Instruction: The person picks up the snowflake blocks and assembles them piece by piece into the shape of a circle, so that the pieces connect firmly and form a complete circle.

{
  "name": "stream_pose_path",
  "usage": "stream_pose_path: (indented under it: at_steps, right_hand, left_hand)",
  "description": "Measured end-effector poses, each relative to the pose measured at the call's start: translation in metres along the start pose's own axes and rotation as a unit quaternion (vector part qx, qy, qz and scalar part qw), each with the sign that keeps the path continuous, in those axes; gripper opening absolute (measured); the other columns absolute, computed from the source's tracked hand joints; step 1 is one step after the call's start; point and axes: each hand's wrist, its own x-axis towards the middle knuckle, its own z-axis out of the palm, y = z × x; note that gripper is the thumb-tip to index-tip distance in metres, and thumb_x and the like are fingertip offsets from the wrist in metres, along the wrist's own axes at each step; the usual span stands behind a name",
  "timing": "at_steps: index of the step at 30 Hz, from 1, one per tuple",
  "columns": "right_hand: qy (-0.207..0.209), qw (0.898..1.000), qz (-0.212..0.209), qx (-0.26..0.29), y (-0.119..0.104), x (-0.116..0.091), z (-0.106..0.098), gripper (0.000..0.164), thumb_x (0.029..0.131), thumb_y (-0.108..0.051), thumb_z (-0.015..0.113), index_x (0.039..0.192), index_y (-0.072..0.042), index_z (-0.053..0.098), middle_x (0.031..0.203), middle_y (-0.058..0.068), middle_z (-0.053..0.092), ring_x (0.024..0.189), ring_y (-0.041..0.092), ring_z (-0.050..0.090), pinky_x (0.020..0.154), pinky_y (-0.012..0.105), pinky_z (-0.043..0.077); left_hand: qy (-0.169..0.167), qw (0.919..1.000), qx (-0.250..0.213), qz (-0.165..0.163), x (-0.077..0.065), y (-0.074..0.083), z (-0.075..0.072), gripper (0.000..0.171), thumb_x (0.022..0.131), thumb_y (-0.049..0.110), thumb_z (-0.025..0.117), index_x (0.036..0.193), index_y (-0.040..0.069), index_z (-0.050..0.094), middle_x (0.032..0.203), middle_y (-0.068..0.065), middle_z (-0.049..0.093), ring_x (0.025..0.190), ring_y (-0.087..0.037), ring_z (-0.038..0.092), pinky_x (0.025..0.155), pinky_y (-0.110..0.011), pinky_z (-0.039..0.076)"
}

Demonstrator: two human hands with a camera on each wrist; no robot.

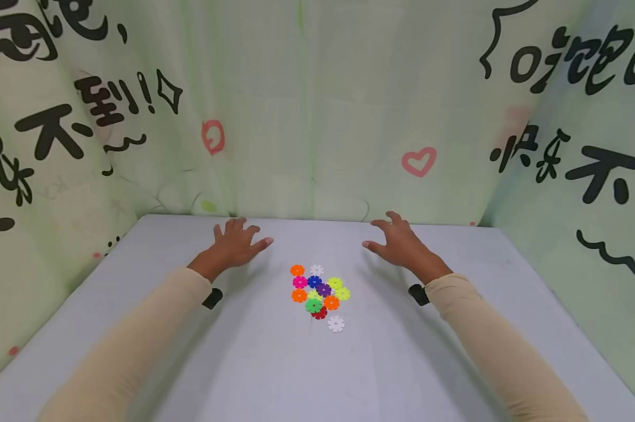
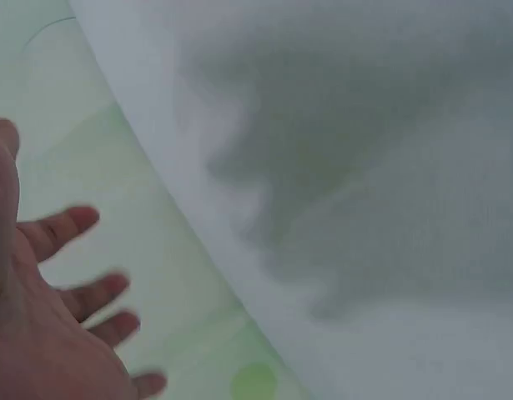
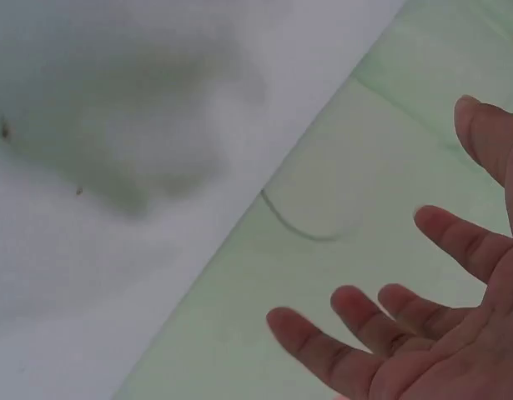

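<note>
A loose cluster of small notched plastic discs lies on the white table, in the middle of the head view. Among them are a dark blue disc (image 1: 314,282), a pink disc (image 1: 299,282), a green disc (image 1: 313,305), a red disc (image 1: 319,313), and a white disc (image 1: 336,324) nearest me. Behind and left of the cluster, my left hand (image 1: 235,245) hovers above the table with fingers spread, holding nothing. My right hand (image 1: 401,243) hovers likewise on the right. In the wrist views, the left palm (image 2: 47,333) and right palm (image 3: 456,350) show bare.
The white table (image 1: 275,375) ends at a far edge just beyond my hands. Pale green curtains (image 1: 349,117) with black lettering and red hearts hang behind it and along both sides. Dark bands (image 1: 212,299) sit at the wrists, and arm shadows fall on the tabletop.
</note>
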Motion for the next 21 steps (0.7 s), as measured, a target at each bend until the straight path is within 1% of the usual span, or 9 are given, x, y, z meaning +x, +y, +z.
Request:
stream_pose_path:
  at_steps: [1,3,5,8,10,12,15,18,21]
  right_hand:
    - [0.005,1.000,-0.003,0.012,-0.002,0.000,0.003,0.062,0.091,-0.036,0.068,0.139,-0.001,0.049,0.149,0.028,0.026,0.131,0.048,0.032,0.098,0.059,0.040]
    - [0.005,0.999,-0.010,0.036,-0.004,0.001,0.009,0.056,0.091,-0.032,0.069,0.134,0.001,0.054,0.141,0.026,0.038,0.125,0.044,0.042,0.097,0.055,0.043]
    - [-0.009,0.998,-0.010,0.063,-0.007,0.003,0.015,0.051,0.091,-0.030,0.070,0.130,0.000,0.058,0.135,0.023,0.047,0.119,0.039,0.049,0.094,0.051,0.046]
    - [-0.042,0.995,-0.011,0.092,-0.011,0.003,0.022,0.037,0.092,-0.027,0.069,0.120,-0.003,0.066,0.122,0.017,0.059,0.107,0.033,0.056,0.084,0.044,0.051]
    - [-0.061,0.992,-0.009,0.107,-0.014,0.002,0.027,0.029,0.093,-0.025,0.068,0.113,-0.005,0.070,0.113,0.012,0.063,0.100,0.029,0.056,0.079,0.038,0.052]
    - [-0.071,0.990,-0.012,0.123,-0.017,0.001,0.031,0.021,0.093,-0.022,0.067,0.107,-0.007,0.072,0.103,0.007,0.064,0.093,0.025,0.055,0.073,0.034,0.051]
    - [-0.077,0.985,-0.031,0.152,-0.022,-0.002,0.037,0.019,0.093,-0.020,0.068,0.106,-0.007,0.073,0.095,0.003,0.065,0.088,0.022,0.054,0.072,0.031,0.049]
    - [-0.085,0.978,-0.058,0.180,-0.030,-0.004,0.041,0.020,0.092,-0.018,0.069,0.107,-0.005,0.073,0.096,0.001,0.067,0.089,0.021,0.056,0.075,0.031,0.049]
    - [-0.108,0.971,-0.071,0.202,-0.039,-0.005,0.046,0.023,0.092,-0.018,0.069,0.110,-0.003,0.072,0.097,0.001,0.068,0.092,0.020,0.058,0.078,0.032,0.050]
  left_hand:
    - [0.001,0.9998,-0.016,0.009,0.001,0.001,0.002,0.065,0.099,0.052,0.045,0.142,0.003,0.047,0.148,-0.026,0.030,0.137,-0.044,0.021,0.108,-0.065,0.011]
    - [0.005,0.9982,-0.054,0.027,0.002,0.004,0.005,0.052,0.099,0.040,0.053,0.133,0.001,0.056,0.141,-0.023,0.042,0.132,-0.040,0.033,0.108,-0.058,0.024]
    - [0.009,0.9946,-0.093,0.046,0.004,0.008,0.010,0.043,0.098,0.031,0.059,0.127,-0.001,0.060,0.132,-0.020,0.051,0.124,-0.037,0.043,0.103,-0.052,0.036]
    - [0.006,0.9883,-0.139,0.062,0.005,0.015,0.015,0.033,0.097,0.022,0.060,0.119,-0.002,0.064,0.114,-0.015,0.061,0.107,-0.031,0.055,0.092,-0.042,0.047]
    - [0.001,0.9865,-0.151,0.063,0.006,0.020,0.019,0.027,0.098,0.020,0.059,0.114,-0.001,0.066,0.102,-0.011,0.064,0.095,-0.027,0.057,0.082,-0.037,0.051]
    - [-0.008,0.9848,-0.164,0.055,0.007,0.027,0.023,0.024,0.098,0.019,0.059,0.111,0.001,0.068,0.095,-0.007,0.064,0.087,-0.023,0.056,0.075,-0.033,0.051]
    - [-0.019,0.9816,-0.183,0.049,0.009,0.036,0.029,0.021,0.096,0.017,0.061,0.110,0.002,0.069,0.096,-0.006,0.064,0.088,-0.021,0.057,0.076,-0.030,0.052]
    - [-0.028,0.9769,-0.206,0.048,0.011,0.044,0.034,0.021,0.095,0.014,0.063,0.111,0.002,0.069,0.099,-0.006,0.065,0.091,-0.022,0.058,0.079,-0.031,0.052]
    - [-0.035,0.9724,-0.226,0.045,0.012,0.049,0.039,0.021,0.093,0.010,0.065,0.112,0.001,0.069,0.100,-0.007,0.065,0.092,-0.022,0.058,0.080,-0.032,0.053]
